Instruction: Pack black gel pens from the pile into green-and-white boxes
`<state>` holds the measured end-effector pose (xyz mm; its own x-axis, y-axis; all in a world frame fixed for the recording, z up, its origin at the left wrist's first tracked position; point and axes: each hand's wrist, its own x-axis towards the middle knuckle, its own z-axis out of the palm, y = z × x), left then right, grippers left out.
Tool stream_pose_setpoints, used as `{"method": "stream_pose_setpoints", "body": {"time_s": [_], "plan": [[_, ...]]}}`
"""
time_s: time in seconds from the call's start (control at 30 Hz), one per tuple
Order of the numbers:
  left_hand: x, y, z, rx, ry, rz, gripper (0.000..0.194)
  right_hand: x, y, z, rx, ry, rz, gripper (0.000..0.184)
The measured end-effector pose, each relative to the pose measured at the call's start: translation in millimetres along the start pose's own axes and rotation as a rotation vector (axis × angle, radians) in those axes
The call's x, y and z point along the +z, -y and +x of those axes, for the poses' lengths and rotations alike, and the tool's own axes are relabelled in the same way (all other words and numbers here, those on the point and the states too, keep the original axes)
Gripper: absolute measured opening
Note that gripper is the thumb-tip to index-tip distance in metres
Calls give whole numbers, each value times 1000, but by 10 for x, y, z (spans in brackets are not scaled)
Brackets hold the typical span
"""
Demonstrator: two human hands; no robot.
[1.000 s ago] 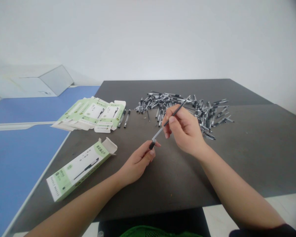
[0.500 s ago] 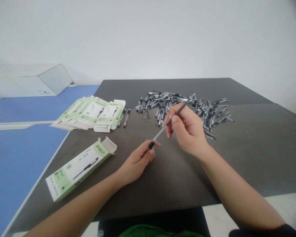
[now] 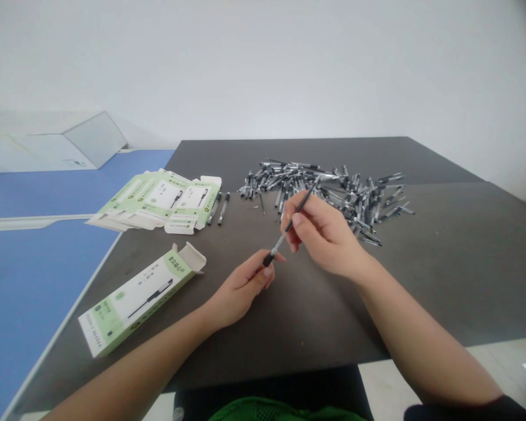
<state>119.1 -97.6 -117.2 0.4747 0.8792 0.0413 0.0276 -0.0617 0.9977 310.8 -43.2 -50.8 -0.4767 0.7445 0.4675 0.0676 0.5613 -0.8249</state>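
A slim pen (image 3: 282, 238) with a clear section and dark ends slants between my two hands above the near part of the table. My left hand (image 3: 248, 286) is closed on its lower black end. My right hand (image 3: 318, 231) pinches the dark upper part between thumb and fingers, and a thin end sticks out above the fingertips. Whether the pen is one piece or two parts fitted together is hard to tell. Behind my right hand lies a loose heap of black and clear pens (image 3: 368, 202).
A green and white pen box (image 3: 135, 298) with an open end flap lies left of my left forearm. Flattened cartons (image 3: 158, 199) are stacked farther back, beside two separate pens (image 3: 223, 209). A white box (image 3: 39, 146) stands on the blue surface (image 3: 39, 280) at left.
My right hand has moved left and slightly down, closer to my left hand. The visible length of the pen between and above my hands looks shorter. My left hand stays nearly still.
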Motion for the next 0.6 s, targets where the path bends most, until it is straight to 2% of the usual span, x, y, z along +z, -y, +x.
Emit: {"method": "stream_pose_setpoints", "body": {"time_s": [0.1, 0.17, 0.27, 0.37, 0.43, 0.5, 0.6], "plan": [[-3, -15, 10, 16, -20, -28, 28, 19, 37, 7, 70, 166, -67, 10], [-9, -22, 22, 15, -51, -66, 26, 4, 64, 21, 76, 195, -109, 7], [-27, -17, 40, -6, -143, -174, 24, -120, 9, 59, 58, 43, -114, 31], [-43, -8, 59, -43, -220, -278, 27, -332, -235, 112, 91, -209, -180, 19], [-41, -9, 72, -74, -243, -339, 28, -453, -464, 146, 169, -294, -317, 17], [-31, -17, 84, -87, -254, -392, 28, -508, -683, 173, 224, -267, -469, 25], [-13, -31, 94, -93, -264, -437, 28, -452, -903, 210, 213, -88, -633, 35]]}}
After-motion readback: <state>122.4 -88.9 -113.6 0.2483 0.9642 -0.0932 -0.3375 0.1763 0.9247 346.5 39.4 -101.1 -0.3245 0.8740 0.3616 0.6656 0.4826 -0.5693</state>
